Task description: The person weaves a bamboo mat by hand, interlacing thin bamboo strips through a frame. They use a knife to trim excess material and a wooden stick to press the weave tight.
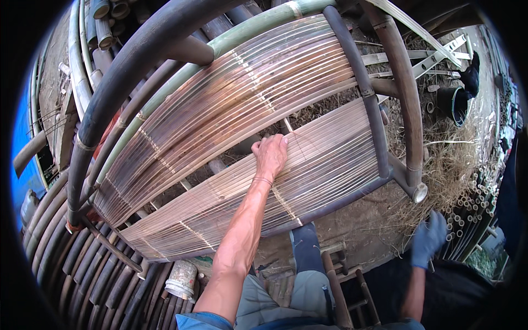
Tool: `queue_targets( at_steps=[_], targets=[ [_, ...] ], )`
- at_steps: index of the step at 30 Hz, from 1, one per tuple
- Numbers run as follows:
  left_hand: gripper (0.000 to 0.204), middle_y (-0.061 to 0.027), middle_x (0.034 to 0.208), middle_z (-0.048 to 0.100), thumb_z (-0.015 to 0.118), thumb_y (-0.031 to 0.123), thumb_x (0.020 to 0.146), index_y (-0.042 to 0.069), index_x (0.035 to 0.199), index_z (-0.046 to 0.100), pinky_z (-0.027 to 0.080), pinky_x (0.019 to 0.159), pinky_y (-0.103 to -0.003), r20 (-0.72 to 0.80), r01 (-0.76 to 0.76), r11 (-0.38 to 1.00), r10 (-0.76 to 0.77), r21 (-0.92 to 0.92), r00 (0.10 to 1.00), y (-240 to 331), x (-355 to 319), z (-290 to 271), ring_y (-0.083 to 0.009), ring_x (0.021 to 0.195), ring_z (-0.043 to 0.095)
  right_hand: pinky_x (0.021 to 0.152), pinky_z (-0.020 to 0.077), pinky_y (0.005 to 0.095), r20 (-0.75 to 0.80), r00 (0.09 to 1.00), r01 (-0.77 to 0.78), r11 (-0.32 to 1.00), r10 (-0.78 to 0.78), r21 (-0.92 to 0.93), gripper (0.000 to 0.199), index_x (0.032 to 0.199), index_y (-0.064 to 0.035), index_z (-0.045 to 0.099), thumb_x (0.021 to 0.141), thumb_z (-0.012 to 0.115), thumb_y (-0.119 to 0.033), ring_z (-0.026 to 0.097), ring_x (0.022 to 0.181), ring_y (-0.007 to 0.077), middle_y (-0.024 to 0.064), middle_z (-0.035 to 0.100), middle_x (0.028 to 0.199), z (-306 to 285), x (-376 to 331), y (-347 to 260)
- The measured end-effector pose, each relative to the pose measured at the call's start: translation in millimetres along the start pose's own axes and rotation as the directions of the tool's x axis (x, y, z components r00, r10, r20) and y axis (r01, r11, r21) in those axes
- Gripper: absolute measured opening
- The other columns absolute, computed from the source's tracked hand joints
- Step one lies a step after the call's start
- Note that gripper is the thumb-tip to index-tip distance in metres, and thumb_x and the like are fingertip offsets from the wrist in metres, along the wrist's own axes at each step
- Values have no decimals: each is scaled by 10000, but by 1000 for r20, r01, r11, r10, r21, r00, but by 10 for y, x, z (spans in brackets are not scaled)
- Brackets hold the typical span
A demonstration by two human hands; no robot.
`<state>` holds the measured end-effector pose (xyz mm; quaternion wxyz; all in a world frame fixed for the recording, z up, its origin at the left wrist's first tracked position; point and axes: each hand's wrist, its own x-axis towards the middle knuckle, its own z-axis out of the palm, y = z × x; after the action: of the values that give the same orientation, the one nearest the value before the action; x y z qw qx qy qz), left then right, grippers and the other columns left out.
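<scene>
A bamboo bench frame with dark, thick poles fills the middle of the view. Its seat has two bands of thin split-bamboo strips: the far slat panel and the near slat panel. A long gap lies between them, with short cross rods showing in it. My bare left hand is closed, its fingers curled over the gap-side edge of the near panel's bamboo strips. At the lower right my right hand, in a grey-blue glove, is apart from the bench; motion smears its fingers.
Curved dark bamboo poles are stacked at lower left, beside a worn white bucket. Cut bamboo ends and straw lie at right, near a dark bucket. A small bamboo frame stands by my legs.
</scene>
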<state>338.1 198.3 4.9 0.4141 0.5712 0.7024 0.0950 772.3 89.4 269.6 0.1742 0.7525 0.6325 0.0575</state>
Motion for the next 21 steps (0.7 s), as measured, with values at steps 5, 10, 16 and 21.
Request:
queue_targets(
  at_steps=[5, 10, 16, 21],
  targets=[
    [410, -126, 1116, 691, 634, 357, 943, 115, 1273, 620, 294, 1020, -484, 47, 3, 1000, -2, -22, 999, -66, 66, 11, -304, 1076, 574, 1035, 407, 444, -192, 921, 390, 763, -340, 516, 568, 1283, -54, 633, 791, 821, -268, 544, 1177, 325, 141, 615, 1247, 660, 930, -2668],
    [824, -118, 1218, 657, 777, 427, 788, 119, 1484, 460, 228, 1083, -465, 97, 0, 1000, -1, 7, 995, 19, 8, -40, -289, 1128, 524, 885, 482, 478, 20, 916, 343, 810, -400, 476, 284, 936, -51, 663, 854, 713, -318, 615, 956, 368, 163, 635, 982, 1036, 1040, -3536],
    [699, -90, 1104, 653, 763, 448, 799, 142, 1395, 560, 227, 1073, -488, 58, -49, 999, 49, -6, 997, -109, -7, 7, -282, 1089, 526, 754, 565, 435, 246, 650, 235, 498, -719, 835, 211, 964, -41, 673, 936, 592, -234, 670, 895, 386, 206, 672, 950, 1161, 1118, -3380],
    [619, -90, 1095, 649, 776, 353, 796, 150, 1351, 590, 230, 1090, -511, 98, 4, 999, 1, -42, 995, -13, -13, -69, -283, 1138, 513, 913, 535, 440, -135, 818, 406, 397, -559, 823, 286, 951, -56, 691, 1032, 463, -209, 659, 1075, 318, 189, 708, 1017, 437, 1795, -3154]
  ],
)
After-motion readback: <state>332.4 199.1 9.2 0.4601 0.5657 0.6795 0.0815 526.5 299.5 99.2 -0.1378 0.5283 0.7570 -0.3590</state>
